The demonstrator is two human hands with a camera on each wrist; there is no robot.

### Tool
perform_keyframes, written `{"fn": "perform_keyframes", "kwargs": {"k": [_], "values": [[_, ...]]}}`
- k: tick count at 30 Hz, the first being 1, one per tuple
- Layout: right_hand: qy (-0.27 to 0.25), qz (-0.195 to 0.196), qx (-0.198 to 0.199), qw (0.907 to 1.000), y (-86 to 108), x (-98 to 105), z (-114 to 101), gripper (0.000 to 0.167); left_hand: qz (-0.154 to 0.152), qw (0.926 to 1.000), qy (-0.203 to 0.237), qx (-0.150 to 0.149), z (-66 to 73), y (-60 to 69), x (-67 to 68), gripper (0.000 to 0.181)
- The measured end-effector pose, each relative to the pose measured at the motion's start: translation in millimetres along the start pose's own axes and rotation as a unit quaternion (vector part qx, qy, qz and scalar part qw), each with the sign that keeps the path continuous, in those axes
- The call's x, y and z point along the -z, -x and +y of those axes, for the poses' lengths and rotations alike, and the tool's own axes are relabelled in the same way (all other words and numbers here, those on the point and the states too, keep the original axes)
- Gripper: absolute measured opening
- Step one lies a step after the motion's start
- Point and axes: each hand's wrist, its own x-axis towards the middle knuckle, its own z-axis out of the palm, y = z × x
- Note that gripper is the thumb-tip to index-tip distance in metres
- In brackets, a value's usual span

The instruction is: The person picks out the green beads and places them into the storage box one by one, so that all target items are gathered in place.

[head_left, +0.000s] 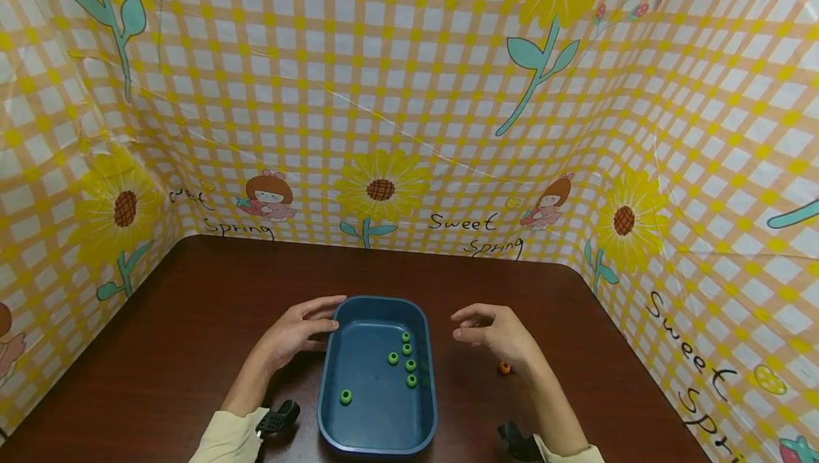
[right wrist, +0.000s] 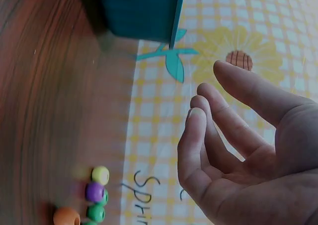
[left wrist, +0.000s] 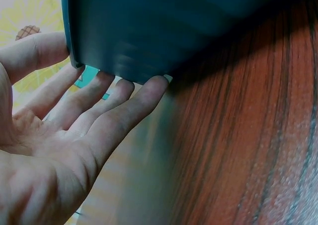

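A dark blue plastic tray (head_left: 377, 424) stands on the table with several green beads (head_left: 411, 365) scattered on its floor, mostly along the right side. Against the tray's far left corner rests my left hand (head_left: 294, 331); in the left wrist view its fairly straight fingers (left wrist: 112, 120) touch the outer wall and the rim. To the right of the tray, apart from it, hovers my right hand (head_left: 495, 331), fingers loosely bent with nothing between them. Below that hand lies an orange bead (head_left: 505, 368). The right wrist view also shows a purple bead (right wrist: 95, 191), a yellow bead (right wrist: 100, 175) and green beads (right wrist: 96, 213).
The dark brown wooden table (head_left: 211, 335) meets a checked sunflower cloth (head_left: 384, 114) hanging at the back and both sides. Black wrist devices (head_left: 279, 418) sit by both sleeves. My right forearm hides part of the table near the loose beads.
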Motion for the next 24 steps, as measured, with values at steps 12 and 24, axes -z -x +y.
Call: {"fn": "perform_keyframes", "kwargs": {"k": [12,24], "values": [[0.011,-0.031,-0.006,0.9994,0.7,33.7,18.0,0.042,0.0,1.0,-0.001,0.0,-2.1,-0.3,0.0,0.055],[0.071,-0.054,-0.017,0.9959,-2.2,52.9,40.7,0.034,-0.003,1.0,-0.003,-0.006,-1.3,0.9,0.2,0.055]]}}
